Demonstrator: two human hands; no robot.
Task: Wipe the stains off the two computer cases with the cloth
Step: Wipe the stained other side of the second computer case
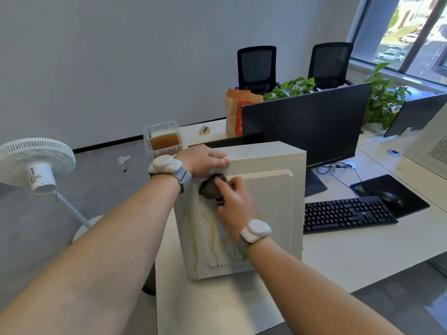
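Fingers (221,158) of the left hand (202,159) curl over the top near edge of a white computer case (271,204), gripping it, while the right hand (235,204) holds a bunched dark cloth (211,187) against the upper part of the case's side panel, its fingers bent around the wad. The case stands upright on a white surface (338,257), near its left end. Yellow-brown stains (210,228) run in streaks down the panel below the cloth, reaching toward the bottom edge. Both wrists carry white band-mounted devices. A second white case (433,141) shows partly at the right edge of the frame, well apart from the first. Just right of the stained case lie a black keyboard (348,213) and a mouse (390,197) on a dark pad, with a black monitor (307,126) behind. Behind the left hand sits a clear plastic tub (164,139) holding brown liquid. A white pedestal fan (36,163) stands on the grey floor to the left.
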